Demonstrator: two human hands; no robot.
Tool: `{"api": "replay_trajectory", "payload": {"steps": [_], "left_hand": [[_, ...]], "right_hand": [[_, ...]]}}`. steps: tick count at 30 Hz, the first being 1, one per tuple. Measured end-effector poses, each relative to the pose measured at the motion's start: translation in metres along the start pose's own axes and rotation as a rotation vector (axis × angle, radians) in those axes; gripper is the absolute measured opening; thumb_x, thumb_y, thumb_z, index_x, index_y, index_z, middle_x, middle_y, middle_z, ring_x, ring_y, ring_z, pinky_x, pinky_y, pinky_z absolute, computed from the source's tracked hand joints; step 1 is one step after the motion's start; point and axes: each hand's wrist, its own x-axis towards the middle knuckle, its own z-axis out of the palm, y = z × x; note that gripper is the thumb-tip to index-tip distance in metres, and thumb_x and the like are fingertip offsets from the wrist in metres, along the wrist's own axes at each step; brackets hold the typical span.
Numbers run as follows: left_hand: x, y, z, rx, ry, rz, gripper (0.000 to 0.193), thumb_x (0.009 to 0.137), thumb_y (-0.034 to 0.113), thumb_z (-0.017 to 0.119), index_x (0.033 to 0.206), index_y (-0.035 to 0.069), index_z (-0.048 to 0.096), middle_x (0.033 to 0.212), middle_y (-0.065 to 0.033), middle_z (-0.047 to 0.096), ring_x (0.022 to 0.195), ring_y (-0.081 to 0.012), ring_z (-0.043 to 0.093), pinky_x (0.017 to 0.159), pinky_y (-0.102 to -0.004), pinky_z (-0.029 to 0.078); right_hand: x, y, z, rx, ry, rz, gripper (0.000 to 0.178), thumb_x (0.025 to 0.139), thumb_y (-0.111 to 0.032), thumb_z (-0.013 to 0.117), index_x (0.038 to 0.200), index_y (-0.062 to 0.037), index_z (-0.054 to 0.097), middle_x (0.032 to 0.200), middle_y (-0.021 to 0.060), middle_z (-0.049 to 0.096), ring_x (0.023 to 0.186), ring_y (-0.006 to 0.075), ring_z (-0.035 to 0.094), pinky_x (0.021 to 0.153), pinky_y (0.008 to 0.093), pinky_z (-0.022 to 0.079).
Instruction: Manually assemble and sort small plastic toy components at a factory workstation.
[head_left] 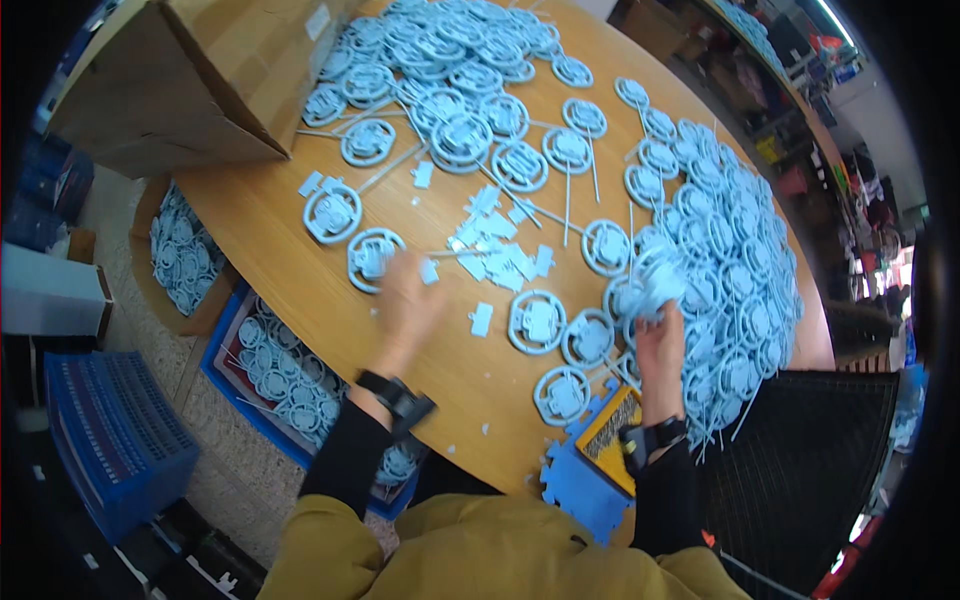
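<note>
The right hand (662,348), to the right of the tab pile (490,245), has its grip closed, thumb and fingers together on the lower edge of a motion-blurred blue wheel (657,283). The left hand (408,305), nearer the person and left of the tab pile, is blurred too, just beside a flat wheel (374,259); I cannot tell how far open its grip is or whether it has hold of anything. A loose tab (481,320) lies on the near side of the pile. Beyond the pile sits the far heap (440,35) of wheels; well to its right, the bigger heap (745,250). Near the person, right of the pile, a yellow tray (613,440) rests on a blue mat (578,485). Far left of the pile, a box (200,85) stands on the counter (455,385); below, also left, is a crate (228,325) of wheels.
</note>
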Motion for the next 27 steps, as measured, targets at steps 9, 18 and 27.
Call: {"api": "replay_trajectory", "payload": {"steps": [9, 18, 27], "left_hand": [[0.049, -0.099, -0.030, 0.456, -0.297, -0.014, 0.079, 0.063, 0.042, 0.080, 0.127, 0.006, 0.052, 0.126, -0.0211, 0.048, 0.119, -0.0383, 0.042, 0.098, -0.0469, 0.037], [0.064, -0.189, -0.017, -0.387, -0.487, -0.305, 0.065, 0.074, 0.011, 0.071, 0.132, -0.001, 0.043, 0.125, -0.0165, 0.051, 0.115, -0.0287, 0.048, 0.102, -0.0415, 0.037], [0.033, -0.035, 0.052, -0.871, -0.493, -0.327, 0.065, 0.087, 0.031, 0.062, 0.136, -0.002, 0.038, 0.128, -0.0171, 0.050, 0.113, -0.0279, 0.052, 0.096, -0.0412, 0.045]], "right_hand": [[-0.014, 0.066, 0.050, -1.218, -0.707, -0.460, 0.027, 0.075, -0.014, 0.071, 0.099, -0.0023, 0.065, 0.094, 0.0150, 0.064, 0.090, 0.0309, 0.061, 0.078, 0.0387, 0.050], [0.036, 0.162, 0.109, -1.560, -0.648, -0.730, 0.016, 0.078, -0.005, 0.050, 0.091, 0.0018, 0.057, 0.101, 0.0197, 0.055, 0.092, 0.0319, 0.056, 0.079, 0.0421, 0.048], [0.039, 0.134, 0.067, -1.294, -0.356, -0.616, 0.031, 0.069, -0.001, 0.062, 0.100, 0.0014, 0.054, 0.101, 0.0191, 0.051, 0.097, 0.0350, 0.052, 0.078, 0.0429, 0.047]]}}
